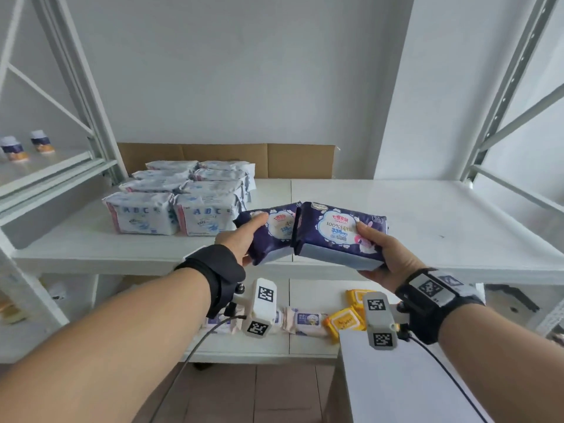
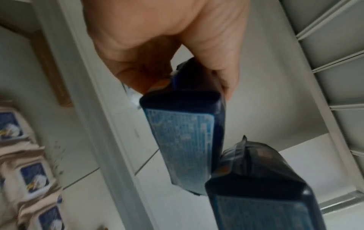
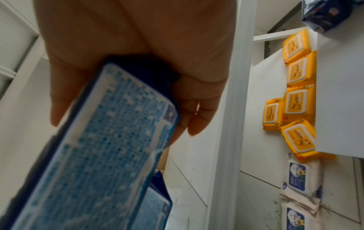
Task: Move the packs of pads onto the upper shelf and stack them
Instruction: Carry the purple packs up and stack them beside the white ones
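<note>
Each hand holds one dark blue pack of pads just above the front edge of the upper shelf (image 1: 427, 215). My left hand (image 1: 241, 236) grips the left pack (image 1: 271, 236) by its end, thumb on top. My right hand (image 1: 381, 254) grips the right pack (image 1: 335, 236), thumb on its face and fingers beneath. The two packs touch at their inner ends. In the left wrist view the left hand (image 2: 167, 51) pinches its pack (image 2: 185, 140), with the other pack (image 2: 262, 194) beside it. In the right wrist view the right hand (image 3: 138, 54) holds its pack (image 3: 94, 147).
White and blue packs (image 1: 183, 199) stand in rows on the left of the upper shelf, before a cardboard sheet (image 1: 244, 157). Yellow wipes packs (image 1: 348, 319) and pale baby wipes packs (image 1: 302, 322) lie on the lower shelf. A white surface (image 1: 412, 377) is near my right arm.
</note>
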`<state>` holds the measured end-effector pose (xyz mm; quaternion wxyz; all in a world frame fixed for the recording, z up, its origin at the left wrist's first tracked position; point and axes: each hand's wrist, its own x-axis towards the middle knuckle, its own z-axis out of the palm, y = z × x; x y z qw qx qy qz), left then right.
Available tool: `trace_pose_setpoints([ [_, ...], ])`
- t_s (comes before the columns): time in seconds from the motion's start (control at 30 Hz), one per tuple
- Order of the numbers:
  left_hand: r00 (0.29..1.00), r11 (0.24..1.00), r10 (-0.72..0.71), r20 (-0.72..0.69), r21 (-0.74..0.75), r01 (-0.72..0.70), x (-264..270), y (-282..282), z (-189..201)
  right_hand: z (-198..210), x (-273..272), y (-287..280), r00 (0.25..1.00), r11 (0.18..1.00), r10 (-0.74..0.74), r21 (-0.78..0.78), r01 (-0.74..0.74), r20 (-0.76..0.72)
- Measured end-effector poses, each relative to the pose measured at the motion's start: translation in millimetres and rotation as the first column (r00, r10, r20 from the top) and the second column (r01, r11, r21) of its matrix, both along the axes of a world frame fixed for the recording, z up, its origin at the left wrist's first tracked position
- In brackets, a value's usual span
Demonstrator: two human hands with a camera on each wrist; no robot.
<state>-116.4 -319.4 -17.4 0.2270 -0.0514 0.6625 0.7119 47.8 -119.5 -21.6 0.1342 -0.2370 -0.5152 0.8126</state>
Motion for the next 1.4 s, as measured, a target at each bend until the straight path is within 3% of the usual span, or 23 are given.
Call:
trace_pose_setpoints([
  [0.1,0.997,0.997,-0.008,-0.074,-0.078,0.002,-28,-5,5,5,-21,-7,0.999,0.999,-0.042,-0.003,0.042,0.002],
  [0.23,0.982,0.983,-0.148,-0.113,-0.129,0.133,-59,5,17,9,-46,2,0.992,0.991,-0.127,0.038,0.126,0.016],
  [0.37,0.965,0.981,-0.155,-0.212,-0.149,0.124,-97,26,42,13,-77,26,0.983,0.978,-0.183,0.104,0.180,0.024],
  [0.6,0.830,0.939,-0.287,-0.478,-0.310,0.146,-170,95,70,6,-150,105,0.982,0.972,-0.186,0.135,0.190,-0.045],
  [0.77,0.781,0.874,-0.399,-0.481,-0.457,0.165,-226,139,76,5,-210,153,0.988,0.972,-0.157,0.179,0.154,0.005],
  [0.93,0.774,0.756,-0.501,-0.387,-0.630,0.174,-274,176,74,-6,-263,172,0.997,0.977,-0.070,0.203,0.061,0.039],
  [1.1,0.736,0.564,-0.615,-0.283,-0.810,0.160,-312,198,66,-32,-308,171,0.998,0.987,-0.043,0.159,0.036,0.040],
  [1.3,0.706,0.371,-0.687,-0.173,-0.919,0.135,-343,210,57,-63,-349,164,0.999,0.994,0.005,0.112,-0.010,0.050],
  [1.4,0.682,0.279,-0.723,-0.109,-0.950,0.144,-358,216,46,-66,-363,164,0.994,0.981,0.049,0.184,-0.067,0.099],
])
